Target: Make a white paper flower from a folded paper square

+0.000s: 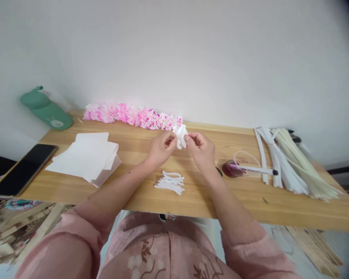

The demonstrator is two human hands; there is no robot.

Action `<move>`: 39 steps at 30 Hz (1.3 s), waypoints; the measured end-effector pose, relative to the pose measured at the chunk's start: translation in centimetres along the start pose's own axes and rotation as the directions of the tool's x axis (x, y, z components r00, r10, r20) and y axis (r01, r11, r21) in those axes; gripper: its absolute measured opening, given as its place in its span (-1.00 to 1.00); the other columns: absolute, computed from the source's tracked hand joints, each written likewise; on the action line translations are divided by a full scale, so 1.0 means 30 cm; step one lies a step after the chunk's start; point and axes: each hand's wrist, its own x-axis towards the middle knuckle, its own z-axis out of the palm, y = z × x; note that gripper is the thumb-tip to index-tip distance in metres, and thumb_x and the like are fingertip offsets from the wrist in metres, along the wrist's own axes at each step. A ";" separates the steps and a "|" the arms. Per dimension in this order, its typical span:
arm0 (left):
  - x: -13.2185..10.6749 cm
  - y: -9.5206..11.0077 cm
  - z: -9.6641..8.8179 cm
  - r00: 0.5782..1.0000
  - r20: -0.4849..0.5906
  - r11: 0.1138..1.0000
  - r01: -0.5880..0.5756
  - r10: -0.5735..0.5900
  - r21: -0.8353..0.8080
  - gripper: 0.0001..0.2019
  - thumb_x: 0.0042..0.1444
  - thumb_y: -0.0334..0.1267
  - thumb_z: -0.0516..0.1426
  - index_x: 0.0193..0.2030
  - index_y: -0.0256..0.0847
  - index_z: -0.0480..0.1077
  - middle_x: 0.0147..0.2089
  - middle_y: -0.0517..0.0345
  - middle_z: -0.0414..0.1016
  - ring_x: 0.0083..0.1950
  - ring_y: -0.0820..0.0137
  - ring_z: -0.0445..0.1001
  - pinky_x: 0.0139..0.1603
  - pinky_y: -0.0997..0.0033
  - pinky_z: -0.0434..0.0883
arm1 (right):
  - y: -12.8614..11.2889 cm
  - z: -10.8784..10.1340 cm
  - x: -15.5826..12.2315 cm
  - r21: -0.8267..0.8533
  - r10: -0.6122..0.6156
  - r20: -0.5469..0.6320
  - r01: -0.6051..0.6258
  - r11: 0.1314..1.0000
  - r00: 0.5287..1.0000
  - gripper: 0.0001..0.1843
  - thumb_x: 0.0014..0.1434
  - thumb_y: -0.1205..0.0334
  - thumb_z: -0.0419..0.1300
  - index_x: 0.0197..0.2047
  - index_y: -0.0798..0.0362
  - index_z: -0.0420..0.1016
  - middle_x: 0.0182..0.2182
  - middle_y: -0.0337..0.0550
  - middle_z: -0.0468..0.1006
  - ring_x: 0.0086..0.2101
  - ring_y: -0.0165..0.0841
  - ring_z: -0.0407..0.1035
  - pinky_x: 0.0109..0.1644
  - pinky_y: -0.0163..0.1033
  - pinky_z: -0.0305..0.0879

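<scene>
Between my two hands is a small white ruffled paper flower [180,136], held up over the middle of the wooden table. My left hand [163,146] pinches its left side with thumb and fingertips. On its right side, my right hand [201,149] grips a petal edge between thumb and curled fingers. Below the hands lies a small pile of short white fuzzy strips [170,182]. Behind the flower, a long row of pink and white ruffled flowers [130,115] runs along the wall. White paper sheets [84,157] lie overlapping to the left.
A green bottle [48,110] stands at the back left, with a black phone [25,169] near the left edge. To the right are a jar of dark red liquid [234,169], a pen-like stick [254,169], and bundles of white strips [285,170] and cream strips [305,166].
</scene>
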 end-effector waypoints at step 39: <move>0.013 -0.017 0.004 0.991 -0.044 0.949 0.108 -0.127 -0.296 -0.76 0.13 -0.09 0.18 -0.33 -0.25 0.41 -0.40 0.21 0.44 -0.40 0.51 0.41 -0.35 0.53 0.41 | 0.003 -0.004 0.003 -0.191 -0.086 0.094 0.103 0.976 0.992 -0.78 0.18 0.08 0.15 -0.40 0.01 0.46 -0.43 -0.24 0.50 -0.44 -0.40 0.32 -0.31 -0.28 0.20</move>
